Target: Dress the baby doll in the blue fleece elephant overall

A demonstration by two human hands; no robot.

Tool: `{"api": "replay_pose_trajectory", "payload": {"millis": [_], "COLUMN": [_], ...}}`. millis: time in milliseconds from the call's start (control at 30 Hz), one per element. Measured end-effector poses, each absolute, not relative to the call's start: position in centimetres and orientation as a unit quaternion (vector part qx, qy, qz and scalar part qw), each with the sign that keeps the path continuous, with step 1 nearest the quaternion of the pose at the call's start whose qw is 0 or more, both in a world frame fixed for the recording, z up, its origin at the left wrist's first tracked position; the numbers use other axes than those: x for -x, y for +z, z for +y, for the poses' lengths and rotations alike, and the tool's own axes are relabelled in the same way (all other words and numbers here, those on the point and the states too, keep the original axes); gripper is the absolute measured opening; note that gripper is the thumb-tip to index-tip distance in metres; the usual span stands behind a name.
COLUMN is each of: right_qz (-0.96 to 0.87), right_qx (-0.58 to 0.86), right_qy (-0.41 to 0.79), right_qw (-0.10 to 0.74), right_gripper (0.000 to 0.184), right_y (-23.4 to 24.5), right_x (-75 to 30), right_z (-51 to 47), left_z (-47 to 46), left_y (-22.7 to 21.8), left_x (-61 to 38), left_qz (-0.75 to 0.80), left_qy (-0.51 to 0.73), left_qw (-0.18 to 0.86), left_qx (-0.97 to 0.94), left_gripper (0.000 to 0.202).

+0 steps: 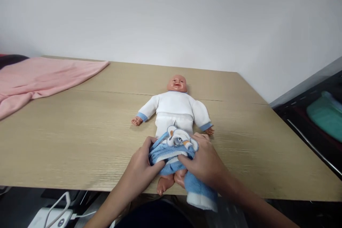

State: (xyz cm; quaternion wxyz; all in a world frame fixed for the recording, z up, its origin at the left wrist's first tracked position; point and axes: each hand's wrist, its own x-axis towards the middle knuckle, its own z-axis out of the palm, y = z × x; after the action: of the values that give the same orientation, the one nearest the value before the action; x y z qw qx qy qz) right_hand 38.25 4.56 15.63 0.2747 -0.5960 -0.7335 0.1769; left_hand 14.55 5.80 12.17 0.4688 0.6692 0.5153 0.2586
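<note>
A baby doll (pixel 175 108) in a white top with blue cuffs lies on its back on the wooden table (pixel 80 135), head toward the wall. Blue fleece trousers (pixel 171 153) with a white animal patch are bunched over its legs. My left hand (pixel 141 171) grips the left side of the trousers, thumb pressed into the fabric. My right hand (pixel 205 162) grips the right side, fingers curled over the cloth. One bare doll foot (pixel 164 184) sticks out at the table's front edge, and a trouser leg (pixel 200 192) hangs over the edge.
A pink cloth (pixel 37 80) is spread at the table's far left. A white wall stands behind the table. At the right, a dark shelf holds a teal folded cloth (pixel 326 115). White devices with cables (pixel 53 215) lie below the table's front edge.
</note>
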Motion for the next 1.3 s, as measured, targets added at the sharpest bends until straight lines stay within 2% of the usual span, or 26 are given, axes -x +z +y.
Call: {"api": "replay_pose_trajectory", "payload": {"millis": [233, 467, 600, 800, 967, 1133, 1300], "right_qz": [-0.721, -0.734, -0.749, -0.754, -0.754, -0.769, -0.781], "right_qx": [0.57, 0.577, 0.576, 0.616, 0.625, 0.578, 0.573], "right_qy": [0.217, 0.183, 0.145, 0.105, 0.169, 0.257, 0.238], "right_qw": [0.327, 0.309, 0.293, 0.201, 0.108, 0.09, 0.069], "right_gripper": [0.008, 0.003, 0.012, 0.027, 0.051, 0.046, 0.044], "right_y": [13.8, 12.8, 13.4, 16.2, 17.8, 18.8, 18.2], "right_x": [-39.5, -40.3, -40.4, -38.9, -37.9, -37.4, -37.2], "right_z": [6.0, 9.2, 10.6, 7.9, 5.9, 4.5, 3.7], "left_z": [7.6, 10.9, 11.9, 9.6, 6.9, 4.9, 3.8], "left_y": [11.5, 11.6, 12.5, 13.8, 13.9, 13.7, 13.0], "left_x": [-15.9, -16.5, -16.4, -15.1, -13.7, -12.9, -12.6], "left_qz": [0.491, 0.485, 0.499, 0.503, 0.503, 0.485, 0.479], "left_qy": [0.287, 0.286, 0.266, 0.265, 0.239, 0.187, 0.151], "left_qw": [0.518, 0.502, 0.481, 0.491, 0.522, 0.54, 0.53], "left_qx": [-0.638, -0.656, -0.671, -0.66, -0.646, -0.663, -0.683], "left_gripper": [0.037, 0.038, 0.037, 0.032, 0.033, 0.03, 0.029]}}
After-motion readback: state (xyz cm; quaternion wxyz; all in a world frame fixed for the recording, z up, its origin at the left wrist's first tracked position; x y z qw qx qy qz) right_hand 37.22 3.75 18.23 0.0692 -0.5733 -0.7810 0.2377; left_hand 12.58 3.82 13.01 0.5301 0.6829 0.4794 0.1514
